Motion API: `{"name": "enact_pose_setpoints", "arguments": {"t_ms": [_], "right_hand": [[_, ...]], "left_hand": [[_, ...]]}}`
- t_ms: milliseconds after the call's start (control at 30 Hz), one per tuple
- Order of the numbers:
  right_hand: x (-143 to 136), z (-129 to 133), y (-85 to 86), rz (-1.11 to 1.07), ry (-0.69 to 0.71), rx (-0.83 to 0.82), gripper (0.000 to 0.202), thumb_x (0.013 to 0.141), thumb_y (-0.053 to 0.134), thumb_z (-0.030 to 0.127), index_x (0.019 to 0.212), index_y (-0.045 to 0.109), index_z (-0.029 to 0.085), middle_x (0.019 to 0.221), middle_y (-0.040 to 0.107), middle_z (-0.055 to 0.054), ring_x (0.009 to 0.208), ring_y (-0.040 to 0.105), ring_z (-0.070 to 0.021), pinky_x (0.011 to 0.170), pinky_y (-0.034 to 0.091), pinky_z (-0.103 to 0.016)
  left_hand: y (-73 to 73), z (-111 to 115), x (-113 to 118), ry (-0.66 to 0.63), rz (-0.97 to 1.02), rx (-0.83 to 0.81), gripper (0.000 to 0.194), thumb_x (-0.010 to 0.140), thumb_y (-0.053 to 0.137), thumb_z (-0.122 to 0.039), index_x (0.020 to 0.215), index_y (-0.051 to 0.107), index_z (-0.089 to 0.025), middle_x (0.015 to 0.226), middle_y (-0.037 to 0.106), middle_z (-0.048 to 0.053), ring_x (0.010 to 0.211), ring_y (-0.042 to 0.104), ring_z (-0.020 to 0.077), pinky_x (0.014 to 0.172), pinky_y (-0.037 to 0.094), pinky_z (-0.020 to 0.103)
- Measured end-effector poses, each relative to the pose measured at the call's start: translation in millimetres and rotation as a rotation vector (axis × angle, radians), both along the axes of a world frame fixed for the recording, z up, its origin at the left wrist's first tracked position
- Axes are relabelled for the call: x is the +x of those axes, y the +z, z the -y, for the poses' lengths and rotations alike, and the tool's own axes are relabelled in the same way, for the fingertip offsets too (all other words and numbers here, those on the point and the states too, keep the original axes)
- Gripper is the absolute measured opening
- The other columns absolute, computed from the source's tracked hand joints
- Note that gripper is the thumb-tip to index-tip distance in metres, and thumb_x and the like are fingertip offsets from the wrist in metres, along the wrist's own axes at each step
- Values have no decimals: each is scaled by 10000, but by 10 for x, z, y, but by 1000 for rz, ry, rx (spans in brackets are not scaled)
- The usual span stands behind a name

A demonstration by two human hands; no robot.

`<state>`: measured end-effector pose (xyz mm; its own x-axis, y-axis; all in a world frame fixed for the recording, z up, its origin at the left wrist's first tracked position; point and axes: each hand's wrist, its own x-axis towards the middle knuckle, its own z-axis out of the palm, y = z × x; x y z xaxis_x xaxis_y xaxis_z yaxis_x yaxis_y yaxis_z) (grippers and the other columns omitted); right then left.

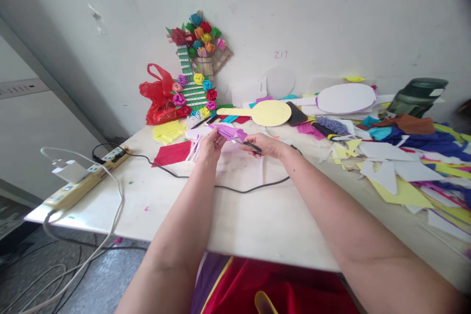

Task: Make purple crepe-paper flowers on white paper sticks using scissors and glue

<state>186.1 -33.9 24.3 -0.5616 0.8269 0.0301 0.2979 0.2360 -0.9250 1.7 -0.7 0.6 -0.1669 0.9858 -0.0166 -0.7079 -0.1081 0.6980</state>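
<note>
My left hand [212, 145] pinches a piece of purple paper [240, 134] above the middle of the table. A pair of scissors [253, 147] is in my right hand [265, 144], with the fingers closed around the dark handles. Its blades lie along the purple paper and point left toward my left hand. Beside my left hand are thin white and purple strips [194, 151] and a red paper sheet [172, 153]. Behind both hands lies a yellow paddle-shaped cutout [271, 113].
A power strip [90, 176] with a white charger sits at the left edge, and a black cable [239, 190] crosses the table. Paper flowers [200, 93] and a red bag [158, 95] stand against the wall. Paper scraps [401, 167] and a green bottle [415, 98] lie right.
</note>
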Motion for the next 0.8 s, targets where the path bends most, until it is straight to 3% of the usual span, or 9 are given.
{"name": "enact_pose_setpoints", "arguments": {"t_ms": [800], "right_hand": [[16, 19, 16, -5, -45, 3, 259, 634, 693, 336, 678, 538, 135, 515, 467, 46, 383, 366, -33, 367, 288, -179]], "left_hand": [[15, 17, -26, 24, 18, -20, 35, 727, 606, -137, 698, 587, -133, 641, 638, 33, 617, 636, 123, 697, 529, 250]]}}
